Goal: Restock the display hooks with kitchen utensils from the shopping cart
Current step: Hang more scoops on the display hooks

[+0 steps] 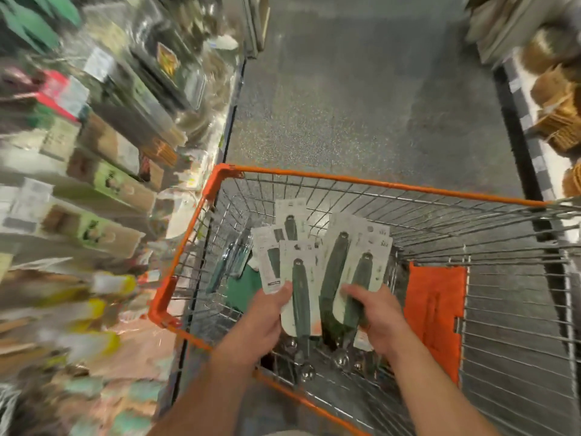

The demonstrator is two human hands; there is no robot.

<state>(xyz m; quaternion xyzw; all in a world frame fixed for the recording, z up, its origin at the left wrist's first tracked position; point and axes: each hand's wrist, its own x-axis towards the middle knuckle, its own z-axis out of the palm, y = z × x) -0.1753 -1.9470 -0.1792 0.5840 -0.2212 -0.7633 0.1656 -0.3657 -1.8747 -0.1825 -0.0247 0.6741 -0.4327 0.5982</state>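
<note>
Over the orange-rimmed wire shopping cart, left hand and right hand each gripped fanned green-handled carded scoops; loose cards could slip before reaching the blurred hooks at nine o'clock.

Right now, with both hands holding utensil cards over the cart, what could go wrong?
1. The left hand pinches a fanned stack of carded utensils by the lower edge; a card could slip and drop back into the shopping cart.
2. The right hand grips two more carded utensils at once, so they may tangle when hung.
3. The display shelves on the left look crowded and blurred, so the right hook may be hard to find.
</note>
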